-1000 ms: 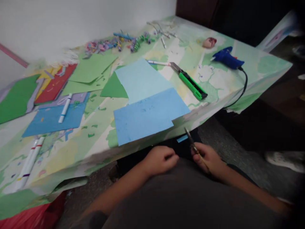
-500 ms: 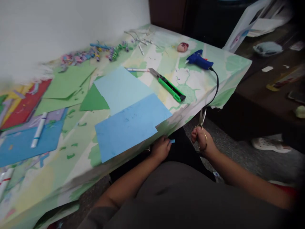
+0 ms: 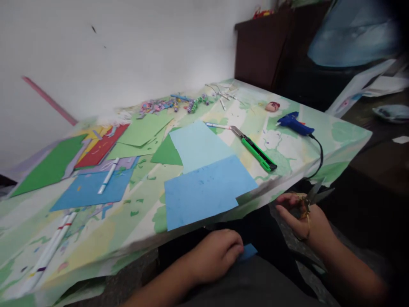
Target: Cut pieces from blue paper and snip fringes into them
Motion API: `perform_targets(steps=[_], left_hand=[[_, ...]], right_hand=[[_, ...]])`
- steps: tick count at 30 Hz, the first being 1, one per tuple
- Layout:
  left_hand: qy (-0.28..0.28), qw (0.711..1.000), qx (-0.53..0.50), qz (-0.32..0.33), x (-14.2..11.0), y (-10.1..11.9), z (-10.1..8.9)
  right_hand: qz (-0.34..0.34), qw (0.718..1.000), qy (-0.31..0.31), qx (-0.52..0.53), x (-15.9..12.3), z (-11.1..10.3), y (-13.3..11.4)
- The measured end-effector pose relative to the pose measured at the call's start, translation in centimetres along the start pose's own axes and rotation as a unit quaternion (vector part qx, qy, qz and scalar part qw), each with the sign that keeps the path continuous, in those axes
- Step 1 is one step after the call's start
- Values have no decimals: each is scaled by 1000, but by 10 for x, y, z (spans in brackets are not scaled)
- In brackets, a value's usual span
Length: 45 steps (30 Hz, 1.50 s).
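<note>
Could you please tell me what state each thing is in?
Scissors: blades open, in the right hand.
Left hand: curled by blue scrap, grip unclear.
Cutter: blade out, lying flat.
Glue gun: on its side, corded; power unclear.
Front blue sheet: flat, notched.
Markers: lying down; caps unclear.

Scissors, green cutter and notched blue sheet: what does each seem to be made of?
Scissors: metal; blades greyish with a dull sheen, handles gold-toned, perhaps plated or painted.
Green cutter: probably plastic casing, bright green with dark parts; its grey blade looks like metal.
Notched blue sheet: thin, flat and matte with crisp edges, so likely paper or card, though thin foam is possible.
</note>
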<state>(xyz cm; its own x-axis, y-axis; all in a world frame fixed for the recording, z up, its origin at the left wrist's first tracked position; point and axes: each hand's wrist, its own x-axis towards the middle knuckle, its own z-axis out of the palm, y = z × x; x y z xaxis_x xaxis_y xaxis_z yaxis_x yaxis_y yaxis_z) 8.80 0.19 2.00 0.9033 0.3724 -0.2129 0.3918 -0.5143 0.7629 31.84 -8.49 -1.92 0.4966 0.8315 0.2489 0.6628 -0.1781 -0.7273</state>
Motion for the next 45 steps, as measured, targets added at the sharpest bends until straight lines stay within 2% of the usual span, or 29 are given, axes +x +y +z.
perform_targets(steps=[2, 4, 5, 7, 8, 9, 12, 16, 19, 22, 24, 28, 31, 34, 37, 40, 45], left_hand=[[50, 993, -103, -15, -28, 16, -28], [183, 953, -242, -30, -48, 22, -54], [292, 914, -278, -48, -55, 19, -65], [504, 808, -294, -84, -64, 7, -85], [562, 764, -302, -94, -67, -2, -94], [591, 736, -314, -101, -69, -11, -103], [603, 703, -356, -122, -70, -33, -124], [631, 670, -375, -117, -61, -48, -147], [642, 649, -395, -104, -50, -54, -160], [640, 651, -397, -95, -38, -59, -168], [623, 669, -394, -92, -31, -59, -169], [591, 711, -372, -81, -18, -56, -168], [560, 756, -331, -71, -11, -53, -164], [520, 798, -300, -58, -5, -53, -158], [471, 833, -285, -53, 0, -53, -150], [425, 873, -236, -33, 3, -53, -144], [438, 878, -195, -3, 1, -51, -141]], right_hand=[[-115, 990, -84, -12, 18, -1, -35], [-181, 971, -155, -15, 35, 5, -68], [-210, 959, -187, -42, 42, 10, -82], [-270, 932, -218, -100, 53, 25, -102], [-304, 917, -226, -125, 57, 33, -107], [-338, 901, -233, -142, 60, 41, -110], [-380, 876, -242, -172, 65, 60, -111], [-325, 893, -239, -199, 74, 74, -112], [-325, 890, -241, -209, 94, 86, -116], [-327, 880, -261, -224, 127, 102, -121], [-347, 872, -243, -246, 152, 113, -127], [-357, 880, -178, -257, 184, 119, -146], [-350, 899, -115, -238, 180, 110, -162], [-328, 910, -171, -186, 164, 105, -169], [-311, 907, -228, -169, 152, 109, -167], [-311, 902, -255, -158, 147, 115, -164], [-307, 903, -272, -130, 144, 115, -167]])
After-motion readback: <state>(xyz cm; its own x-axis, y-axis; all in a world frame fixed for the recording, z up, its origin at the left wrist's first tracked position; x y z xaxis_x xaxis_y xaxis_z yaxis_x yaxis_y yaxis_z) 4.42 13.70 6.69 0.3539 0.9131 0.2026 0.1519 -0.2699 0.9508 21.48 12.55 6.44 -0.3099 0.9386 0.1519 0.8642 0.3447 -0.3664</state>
